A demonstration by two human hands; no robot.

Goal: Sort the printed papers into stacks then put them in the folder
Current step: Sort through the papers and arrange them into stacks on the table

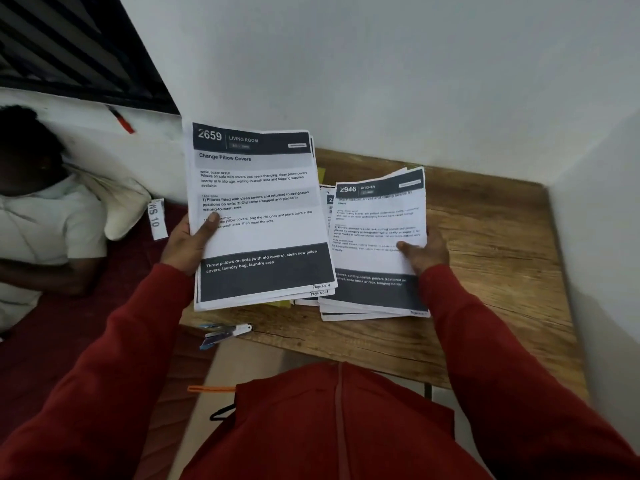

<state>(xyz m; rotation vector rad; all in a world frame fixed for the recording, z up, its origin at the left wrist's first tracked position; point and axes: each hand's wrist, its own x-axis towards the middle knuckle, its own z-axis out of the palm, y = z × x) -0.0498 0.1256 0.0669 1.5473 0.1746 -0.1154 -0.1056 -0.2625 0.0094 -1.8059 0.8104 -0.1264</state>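
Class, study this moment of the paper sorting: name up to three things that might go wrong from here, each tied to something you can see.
1. The left hand grips the Living Room stack by one edge only; loose sheets may fan out or slip.
2. The Kitchen sheets under the right hand lie unevenly on the pile beneath, so stacks might mix.
3. The stapler sits at the wooden table edge and could be knocked off.
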